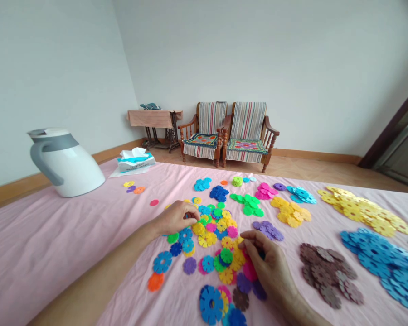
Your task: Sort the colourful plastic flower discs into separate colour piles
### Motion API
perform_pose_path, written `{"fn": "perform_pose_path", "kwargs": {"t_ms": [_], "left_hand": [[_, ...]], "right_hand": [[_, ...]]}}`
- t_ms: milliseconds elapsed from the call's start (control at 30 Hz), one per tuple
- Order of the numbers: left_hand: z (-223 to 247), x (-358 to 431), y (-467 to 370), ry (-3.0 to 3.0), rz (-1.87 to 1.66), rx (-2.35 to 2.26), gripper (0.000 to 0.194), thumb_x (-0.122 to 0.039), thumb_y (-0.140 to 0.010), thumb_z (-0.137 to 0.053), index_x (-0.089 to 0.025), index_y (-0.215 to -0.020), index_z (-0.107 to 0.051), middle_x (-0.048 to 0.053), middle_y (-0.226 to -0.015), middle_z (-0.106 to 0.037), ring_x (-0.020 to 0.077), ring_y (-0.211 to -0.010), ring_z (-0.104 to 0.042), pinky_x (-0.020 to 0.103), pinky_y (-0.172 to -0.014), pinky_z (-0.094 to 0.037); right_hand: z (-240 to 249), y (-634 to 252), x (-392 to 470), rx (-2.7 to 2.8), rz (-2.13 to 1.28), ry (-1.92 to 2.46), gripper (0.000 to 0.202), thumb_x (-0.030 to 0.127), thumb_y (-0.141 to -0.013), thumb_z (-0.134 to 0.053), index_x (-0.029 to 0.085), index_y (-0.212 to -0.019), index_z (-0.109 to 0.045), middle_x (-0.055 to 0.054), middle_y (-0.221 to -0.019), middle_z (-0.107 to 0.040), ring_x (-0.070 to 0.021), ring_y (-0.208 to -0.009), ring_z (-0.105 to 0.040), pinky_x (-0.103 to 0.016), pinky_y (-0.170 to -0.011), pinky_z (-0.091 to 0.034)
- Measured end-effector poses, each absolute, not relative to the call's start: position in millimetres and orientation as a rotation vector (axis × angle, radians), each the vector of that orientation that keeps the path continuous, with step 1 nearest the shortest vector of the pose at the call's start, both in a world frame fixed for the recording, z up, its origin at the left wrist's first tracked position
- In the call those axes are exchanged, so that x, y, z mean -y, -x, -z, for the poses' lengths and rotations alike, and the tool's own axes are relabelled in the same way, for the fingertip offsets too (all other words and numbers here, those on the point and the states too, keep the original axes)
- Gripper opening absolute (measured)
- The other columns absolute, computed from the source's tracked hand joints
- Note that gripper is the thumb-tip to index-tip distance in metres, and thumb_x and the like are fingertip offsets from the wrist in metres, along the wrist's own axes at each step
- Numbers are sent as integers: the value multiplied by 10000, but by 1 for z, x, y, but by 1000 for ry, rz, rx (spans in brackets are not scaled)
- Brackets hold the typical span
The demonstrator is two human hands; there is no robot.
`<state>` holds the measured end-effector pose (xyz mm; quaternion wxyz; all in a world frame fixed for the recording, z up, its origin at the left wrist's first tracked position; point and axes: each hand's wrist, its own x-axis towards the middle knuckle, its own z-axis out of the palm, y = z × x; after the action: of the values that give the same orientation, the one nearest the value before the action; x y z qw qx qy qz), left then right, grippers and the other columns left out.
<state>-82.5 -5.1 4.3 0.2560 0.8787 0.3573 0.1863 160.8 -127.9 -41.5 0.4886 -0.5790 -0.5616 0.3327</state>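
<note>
My left hand (179,216) is over the left side of a mixed heap of plastic snowflake discs, its fingers curled in a pinch; a speck of blue shows by the fingertips, but what they hold is too small to tell. Nearest to it are yellow discs (207,238) and blue discs (185,234). My right hand (270,262) is at the heap's right edge, thumb and forefinger drawn together beside yellow discs (238,259). Whether a disc is between them is hidden. Pink discs (250,270) and purple discs (244,283) lie partly under this hand.
Sorted piles surround the heap: purple (269,230), green (250,203), brown (326,274), large blue (377,253) and pale yellow (360,208). A white jug (73,170) and a tissue pack (136,162) stand on the pink cloth (71,240) at left. Two armchairs (248,124) are beyond.
</note>
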Motion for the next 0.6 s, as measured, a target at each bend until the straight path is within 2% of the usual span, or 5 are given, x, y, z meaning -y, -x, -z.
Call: {"fn": "perform_pose_path", "kwargs": {"t_ms": [133,267,367,500,600], "left_hand": [[-8,5,81,-2184,-480,-891,189,-158,-752,-551,-143,-840,-717,41,-822,-717,148,-766,-643,214,-698,-474],[-8,-3,87,-2030,-630,-975,198,-216,-766,-546,-118,-856,-692,63,-853,-704,154,-768,-642,234,-687,-486],[-6,-11,97,-2005,-600,-1053,177,-236,-727,-583,-112,-811,-678,45,-766,-684,140,-683,-618,227,-627,-476],[-10,-14,109,-2025,-388,-1103,166,-257,-680,-621,-115,-753,-666,0,-605,-618,113,-548,-554,199,-513,-421],[-15,-10,110,-2056,-274,-1083,181,-268,-673,-626,-121,-771,-664,-13,-577,-596,109,-528,-531,196,-495,-399]], "right_hand": [[42,-162,127,1372,-830,1411,280,430,-846,-488,194,-955,-592,-38,-793,-681,-194,-772,-640,-282,-675,-482],[44,-163,126,1385,-827,1410,292,437,-841,-492,189,-951,-600,-43,-791,-673,-195,-751,-634,-280,-651,-481],[44,-162,126,1385,-830,1404,293,434,-837,-500,187,-954,-605,-44,-792,-675,-195,-744,-634,-277,-643,-480],[42,-162,128,1384,-801,1406,277,419,-843,-499,190,-954,-610,-40,-801,-676,-194,-760,-633,-277,-660,-474],[41,-161,128,1397,-805,1409,273,418,-844,-498,193,-947,-614,-39,-804,-677,-191,-752,-631,-275,-656,-470]]}}
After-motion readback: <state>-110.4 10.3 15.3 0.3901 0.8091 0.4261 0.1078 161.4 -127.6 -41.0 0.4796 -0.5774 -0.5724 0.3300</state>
